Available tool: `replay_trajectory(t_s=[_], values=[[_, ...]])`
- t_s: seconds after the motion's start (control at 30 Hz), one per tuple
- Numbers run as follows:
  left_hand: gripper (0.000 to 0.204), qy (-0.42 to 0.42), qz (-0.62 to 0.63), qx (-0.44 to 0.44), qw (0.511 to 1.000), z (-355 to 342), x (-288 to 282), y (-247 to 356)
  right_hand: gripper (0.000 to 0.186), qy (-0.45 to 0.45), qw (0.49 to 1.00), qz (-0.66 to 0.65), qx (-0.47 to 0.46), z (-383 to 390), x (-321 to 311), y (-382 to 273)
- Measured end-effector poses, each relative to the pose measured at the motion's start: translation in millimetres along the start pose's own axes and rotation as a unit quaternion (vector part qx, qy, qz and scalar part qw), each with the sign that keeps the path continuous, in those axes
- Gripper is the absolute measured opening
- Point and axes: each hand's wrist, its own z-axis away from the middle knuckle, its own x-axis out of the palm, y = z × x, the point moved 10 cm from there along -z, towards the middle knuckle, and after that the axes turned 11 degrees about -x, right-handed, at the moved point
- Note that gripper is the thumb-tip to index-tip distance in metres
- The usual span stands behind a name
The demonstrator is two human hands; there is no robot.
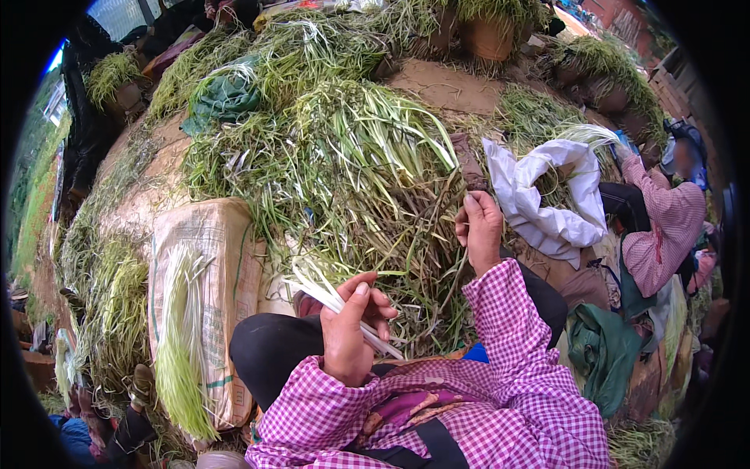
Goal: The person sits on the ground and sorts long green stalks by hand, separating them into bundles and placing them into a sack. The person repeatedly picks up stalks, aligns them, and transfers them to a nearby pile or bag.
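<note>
My left hand (pixel 355 328) is closed around a small bundle of white stalks (pixel 314 281), which slant up and left out of the fist. They look like chives or garlic shoots. Farther right and higher, my right hand (pixel 479 227) has its thumb and fingertips pinched together over the heap; what they hold, if anything, is too small to make out. In front of both hands lies a big pile of untrimmed green stalks (pixel 375 148) with brownish ends. Left of my knee, a cleaned bunch of white and pale green stalks (pixel 183 336) rests on a woven sack (pixel 238 289).
A white plastic sack (pixel 539 187) lies crumpled to the right, by a seated person (pixel 664 219) in a checked top. Dark green cloth (pixel 601 352) lies near my right side. More stalk heaps (pixel 117 305) and a green bag (pixel 226 102) stand left and beyond.
</note>
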Motion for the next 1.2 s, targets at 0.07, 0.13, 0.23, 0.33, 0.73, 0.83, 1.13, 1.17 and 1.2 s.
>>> replay_trajectory(t_s=[0.07,0.13,0.23,0.33,0.73,0.83,1.13,1.17,1.2], values=[[0.022,0.0,-0.006,-0.001,1.0,-2,0,-3,0.013,-0.041,0.988,0.041,0.145,12,2,26],[0.022,0.01,-0.025,0.001,1.0,-3,-2,-3,0.013,-0.027,0.998,-0.028,0.054,10,1,6],[0.021,0.021,-0.029,-0.003,0.999,-6,-4,-7,0.013,0.016,0.993,-0.102,-0.058,13,-11,-18],[0.023,0.018,-0.044,-0.003,0.999,-10,-4,-8,0.015,-0.006,0.993,-0.08,0.084,30,-6,13],[0.028,0.119,-0.153,-0.007,0.981,-89,20,-5,0.018,-0.128,0.97,-0.174,0.109,86,26,33],[0.037,0.122,-0.222,-0.033,0.967,-104,29,-11,0.017,-0.192,0.967,-0.132,0.107,95,32,36],[0.033,0.126,-0.094,0.099,0.983,-60,18,-21,0.011,-0.086,0.977,-0.161,0.113,100,16,52],[0.029,0.115,-0.054,0.122,0.984,-48,13,-22,0.011,-0.088,0.973,-0.184,0.106,100,12,56],[0.028,0.127,-0.039,0.138,0.982,-37,3,-18,0.011,-0.042,0.977,-0.166,0.127,96,-4,69]])
